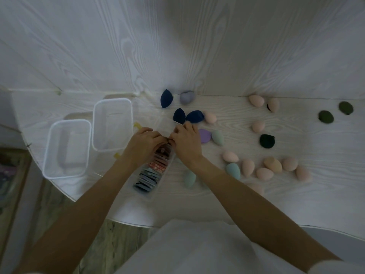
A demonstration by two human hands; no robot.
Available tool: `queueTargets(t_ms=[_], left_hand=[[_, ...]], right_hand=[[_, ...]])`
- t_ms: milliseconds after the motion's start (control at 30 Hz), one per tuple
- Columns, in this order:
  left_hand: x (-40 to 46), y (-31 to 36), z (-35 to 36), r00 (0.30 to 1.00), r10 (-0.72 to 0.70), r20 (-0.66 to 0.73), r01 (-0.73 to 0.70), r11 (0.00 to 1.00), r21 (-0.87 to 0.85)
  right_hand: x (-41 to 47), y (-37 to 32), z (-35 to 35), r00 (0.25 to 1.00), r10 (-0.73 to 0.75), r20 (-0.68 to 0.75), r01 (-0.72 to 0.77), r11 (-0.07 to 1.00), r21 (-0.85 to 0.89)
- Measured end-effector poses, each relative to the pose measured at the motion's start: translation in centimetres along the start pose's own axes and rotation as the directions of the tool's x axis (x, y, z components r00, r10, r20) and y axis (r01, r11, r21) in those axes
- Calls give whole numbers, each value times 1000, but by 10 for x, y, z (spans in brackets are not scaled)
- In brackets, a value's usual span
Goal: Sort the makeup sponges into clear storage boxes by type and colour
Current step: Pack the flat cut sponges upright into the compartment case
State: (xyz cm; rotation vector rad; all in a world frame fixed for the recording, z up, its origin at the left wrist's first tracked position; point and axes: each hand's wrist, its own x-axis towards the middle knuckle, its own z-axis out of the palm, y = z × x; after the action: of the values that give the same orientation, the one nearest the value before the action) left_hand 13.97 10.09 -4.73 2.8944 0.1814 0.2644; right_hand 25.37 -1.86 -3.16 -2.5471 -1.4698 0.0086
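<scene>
Taking the filled box (pixel 153 171) at centre as landmark: two clear boxes stand left of it, the near one (pixel 67 148) and the far one (pixel 112 124), both empty, thin-walled with rounded corners. The filled box itself holds a packed row of flat sponges, pink toward its far end and grey-blue toward its near end, so one type looks sorted.

The left hand (pixel 143 144) and right hand (pixel 185 140) meet at its far end, fingers curled; whether they pinch a sponge or the box rim I cannot tell.

Beyond it lie three navy wedges (pixel 178 115). Right of it, loose on the pale wood-grain worktop (pixel 296 147), are soft matte egg-shaped sponges: mint (pixel 217 137), many peach (pixel 272 167), and dark green ones (pixel 326 117) furthest right. Most sorting seems left.
</scene>
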Motion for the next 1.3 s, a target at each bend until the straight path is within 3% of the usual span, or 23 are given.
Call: queueTargets(t_ms=[233, 433, 500, 600, 633, 700, 733, 800, 867, 933, 1033, 1100, 1167, 1300], left_hand=[[-5, 3, 3, 998, -55, -41, 56, 998, 13], [-11, 10, 0, 986, -161, 49, 162, 987, -15], [-9, 12, -1, 985, -157, 66, 157, 988, 12], [-7, 14, -4, 985, -164, 50, 162, 986, 47], [-7, 15, -4, 984, -172, 40, 169, 984, 63], [-8, 18, -3, 983, -185, 9, 184, 979, 92], [-8, 19, -3, 981, -193, -8, 193, 976, 99], [-8, 20, -3, 978, -204, -38, 207, 972, 110], [-8, 20, -3, 976, -210, -54, 215, 969, 120], [-10, 19, -4, 976, -215, -42, 219, 968, 120], [-10, 19, -5, 977, -212, -35, 214, 969, 119], [-10, 18, -4, 976, -216, -30, 218, 968, 127], [-10, 17, -4, 976, -218, -23, 219, 965, 145], [-11, 16, -2, 976, -215, -24, 216, 963, 161]], right_hand=[[10, 6, 2, 997, -43, 67, 40, 998, 38], [9, 12, -1, 979, -61, 197, 26, 984, 176], [8, 18, -7, 994, -48, 100, 20, 965, 260], [2, 46, -13, 970, 195, -143, -150, 950, 274], [0, 59, -12, 966, 239, -100, -215, 955, 206], [-4, 80, -6, 958, 240, 159, -245, 969, 11], [-3, 86, -2, 934, 223, 280, -211, 975, -73], [-3, 92, 5, 921, 169, 351, -117, 979, -165], [-2, 95, 8, 964, 103, 245, -63, 984, -164], [-5, 94, 1, 991, 122, 62, -115, 987, -110], [-8, 80, -22, 953, 227, -201, -223, 974, 40], [-6, 57, -38, 944, 273, -186, -227, 945, 236], [-4, 34, -39, 971, 219, -100, -160, 897, 412], [-1, 8, -15, 989, 107, -98, -64, 927, 370]])
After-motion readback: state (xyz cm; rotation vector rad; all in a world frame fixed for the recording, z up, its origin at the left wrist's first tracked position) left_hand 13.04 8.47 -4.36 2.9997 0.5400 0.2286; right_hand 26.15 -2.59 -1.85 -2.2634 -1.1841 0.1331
